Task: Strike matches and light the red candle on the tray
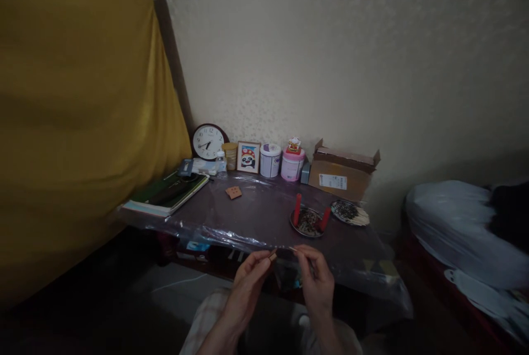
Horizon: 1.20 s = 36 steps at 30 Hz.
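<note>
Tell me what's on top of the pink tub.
A small white-and-red figurine stands on the lid of the pink tub. Whatever is inside the tub is covered by the lid.

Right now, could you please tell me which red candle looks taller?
The left candle on the dish, nearly upright; the right candle looks shorter, leaning rightward.

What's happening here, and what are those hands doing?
A person is sitting at a low table, both hands held up in front of its near edge. The left hand grips a small tan piece. The right hand seems to pinch a thin pale stick, but it's blurry. The hands are apart. On the table, two red candles stand on a plate of dark bits, with no flame showing. More pale sticks lie on another plate beyond.
</note>
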Each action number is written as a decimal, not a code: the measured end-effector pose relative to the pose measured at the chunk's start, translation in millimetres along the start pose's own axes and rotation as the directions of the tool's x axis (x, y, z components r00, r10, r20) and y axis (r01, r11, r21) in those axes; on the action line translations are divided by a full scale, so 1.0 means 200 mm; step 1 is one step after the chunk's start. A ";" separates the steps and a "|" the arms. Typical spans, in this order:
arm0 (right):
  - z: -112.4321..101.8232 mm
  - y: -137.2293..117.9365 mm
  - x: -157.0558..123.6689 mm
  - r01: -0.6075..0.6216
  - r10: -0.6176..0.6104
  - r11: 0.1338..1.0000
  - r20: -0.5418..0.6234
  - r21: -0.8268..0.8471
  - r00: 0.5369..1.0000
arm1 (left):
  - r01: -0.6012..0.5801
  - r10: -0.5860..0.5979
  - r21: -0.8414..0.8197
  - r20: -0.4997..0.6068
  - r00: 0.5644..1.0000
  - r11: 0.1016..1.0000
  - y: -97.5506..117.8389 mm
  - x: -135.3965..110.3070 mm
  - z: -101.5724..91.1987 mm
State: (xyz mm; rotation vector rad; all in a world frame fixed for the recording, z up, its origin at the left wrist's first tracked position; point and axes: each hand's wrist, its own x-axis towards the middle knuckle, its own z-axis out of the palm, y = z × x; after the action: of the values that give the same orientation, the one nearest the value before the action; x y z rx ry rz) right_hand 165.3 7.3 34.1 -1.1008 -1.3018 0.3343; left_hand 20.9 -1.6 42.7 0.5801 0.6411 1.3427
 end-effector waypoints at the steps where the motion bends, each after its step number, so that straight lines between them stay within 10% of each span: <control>1: 0.01 -0.01 -0.01 0.027 -0.027 1.000 0.021 -0.010 0.999 | 0.006 -0.006 -0.009 0.006 1.000 1.000 0.00 0.00 0.00; 13: -0.01 -0.03 -0.03 0.358 -0.322 0.920 0.214 -0.158 0.922 | -0.013 0.013 0.004 -0.011 1.000 1.000 0.01 0.00 0.01; 22: -0.04 0.15 0.06 -0.044 0.040 0.987 -0.034 -0.156 0.999 | -0.030 0.031 0.024 -0.030 0.999 0.999 0.02 -0.01 -0.01; 36: -0.03 0.11 0.09 -0.096 0.081 0.992 -0.172 -0.078 0.982 | -0.030 0.035 0.080 -0.055 0.998 0.996 0.02 -0.03 -0.10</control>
State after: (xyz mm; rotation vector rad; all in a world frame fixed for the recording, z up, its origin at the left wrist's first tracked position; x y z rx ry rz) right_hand 184.1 27.7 27.9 -1.2352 -1.1275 0.2470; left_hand 2.0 -7.0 32.2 0.6203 0.7364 1.3731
